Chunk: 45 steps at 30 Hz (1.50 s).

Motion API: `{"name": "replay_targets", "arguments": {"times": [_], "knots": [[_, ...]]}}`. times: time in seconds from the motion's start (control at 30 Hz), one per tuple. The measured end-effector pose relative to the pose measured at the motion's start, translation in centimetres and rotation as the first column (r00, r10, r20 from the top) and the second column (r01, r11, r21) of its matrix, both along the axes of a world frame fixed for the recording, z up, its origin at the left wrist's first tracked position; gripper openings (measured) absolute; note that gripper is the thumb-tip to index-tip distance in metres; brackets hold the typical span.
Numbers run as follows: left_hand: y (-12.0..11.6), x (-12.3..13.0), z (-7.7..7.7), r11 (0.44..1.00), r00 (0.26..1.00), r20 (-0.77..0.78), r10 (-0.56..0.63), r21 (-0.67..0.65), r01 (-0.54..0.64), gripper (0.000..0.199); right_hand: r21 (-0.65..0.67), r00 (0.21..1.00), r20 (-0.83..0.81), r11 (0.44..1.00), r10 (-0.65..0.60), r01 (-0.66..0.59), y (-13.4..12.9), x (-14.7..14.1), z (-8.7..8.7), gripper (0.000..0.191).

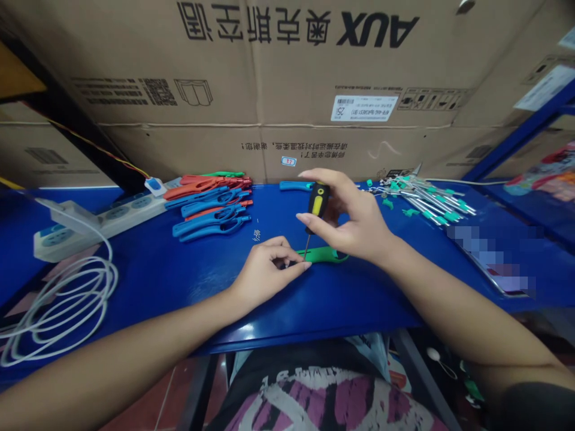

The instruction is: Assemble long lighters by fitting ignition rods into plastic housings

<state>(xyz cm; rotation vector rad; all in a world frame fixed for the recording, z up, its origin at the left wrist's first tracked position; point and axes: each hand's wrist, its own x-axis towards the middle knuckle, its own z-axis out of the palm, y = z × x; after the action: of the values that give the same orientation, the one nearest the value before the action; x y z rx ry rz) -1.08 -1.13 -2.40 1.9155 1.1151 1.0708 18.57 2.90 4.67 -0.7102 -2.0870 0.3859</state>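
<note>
The green casing is found at the middle of the blue surface, its long axis running roughly left to right across the person's front, with the looped end to the right. Whether it rests fully on the surface cannot be told.

The left hand is the nearer: its fingers are closed in a pinch on the casing's left end, from the left side.

The screwdriver stands steeply above that same end, handle uppermost and leaning slightly right, its shaft crossing the casing's long axis. The tip comes down just beside the left fingertips; whether it is seated in a screw cannot be confirmed.

The right hand is above and to the right of the pinched end, fingers curved round the screwdriver's handle, clear of the casing.

Farther out, stacked casings lie to the left and metal rods to the right.
</note>
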Motion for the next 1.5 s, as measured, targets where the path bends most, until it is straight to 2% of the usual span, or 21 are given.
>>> {"name": "replay_targets", "arguments": {"times": [0.1, 0.17, 0.27, 0.4, 0.57, 0.7, 0.9, 1.23, 1.5], "knots": [[-0.1, 0.1, 0.0, 0.999, 0.998, -0.059, -0.038, 0.018, 0.039, 0.009, -0.119, 0.988, 0.075, 0.985, 0.137, -0.128, -0.3, -0.1, 0.1, 0.059], [-0.2, 0.1, 0.1, 0.998, 0.995, -0.084, -0.057, 0.032, 0.06, 0.01, -0.161, 0.983, 0.074, 0.975, 0.17, -0.156, -0.4, -0.1, 0.0, 0.062], [-0.2, 0.1, 0.4, 0.996, 0.995, -0.088, -0.037, 0.081, 0.044, 0.011, -0.142, 0.993, 0.021, 0.983, 0.117, -0.113, -0.4, -0.2, -0.7, 0.06], [0.4, -0.2, 0.7, 0.99, 0.994, -0.105, 0.025, 0.142, -0.01, 0.038, -0.092, 0.995, -0.093, 0.995, 0.019, -0.028, 0.0, -0.1, -1.7, 0.055], [1.0, -0.7, 0.3, 0.986, 0.954, -0.296, -0.05, 0.138, 0.094, 0.048, -0.058, 0.987, -0.154, 0.998, -0.034, 0.026, 0.4, -0.1, -2.8, 0.053], [1.0, -0.8, 0.0, 0.981, 0.924, -0.372, -0.087, 0.132, 0.145, 0.042, -0.036, 0.989, -0.142, 0.999, -0.042, 0.038, 0.4, -0.2, -3.1, 0.052], [1.0, -0.7, -0.1, 0.978, 0.929, -0.357, -0.094, 0.139, 0.153, 0.028, -0.034, 0.994, -0.106, 0.999, -0.036, 0.032, 0.1, -0.1, -3.3, 0.055], [1.0, -0.6, 0.0, 0.974, 0.934, -0.346, -0.091, 0.163, 0.155, 0.026, 0.064, 0.995, -0.083, 0.997, 0.047, -0.042, -0.2, -0.1, -3.6, 0.055], [0.9, -0.5, 0.1, 0.973, 0.937, -0.331, -0.108, 0.157, 0.168, 0.022, 0.101, 0.996, -0.059, 0.993, 0.062, -0.056, -0.3, -0.1, -3.6, 0.055]]}}
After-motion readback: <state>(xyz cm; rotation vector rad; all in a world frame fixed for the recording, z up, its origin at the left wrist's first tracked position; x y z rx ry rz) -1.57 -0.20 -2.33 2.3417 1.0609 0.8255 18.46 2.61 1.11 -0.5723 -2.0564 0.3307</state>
